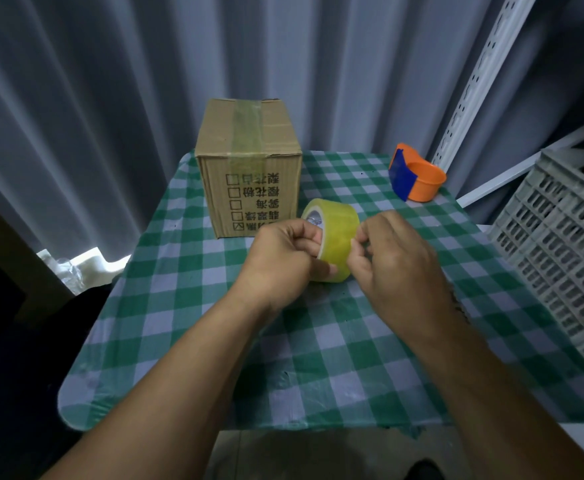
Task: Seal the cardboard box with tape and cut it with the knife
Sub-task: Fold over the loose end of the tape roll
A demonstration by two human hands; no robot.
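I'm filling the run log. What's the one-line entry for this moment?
left hand: holds tape roll | right hand: picking at tape | box: beyond, already taped | cutter: untouched

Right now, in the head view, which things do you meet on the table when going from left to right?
cardboard box → left hand → tape roll → right hand → orange tape cutter → grey crate

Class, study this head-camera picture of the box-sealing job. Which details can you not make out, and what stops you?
- Loose tape end: on the yellowish clear tape roll, hidden by right hand fingertips.
- Roll's core: partly covered by left hand.
- Brown cardboard box: back and far sides face away; lowest print line blocked by left hand.
- Knife: none visible; whether the orange and blue plastic dispenser has a blade is unclear.
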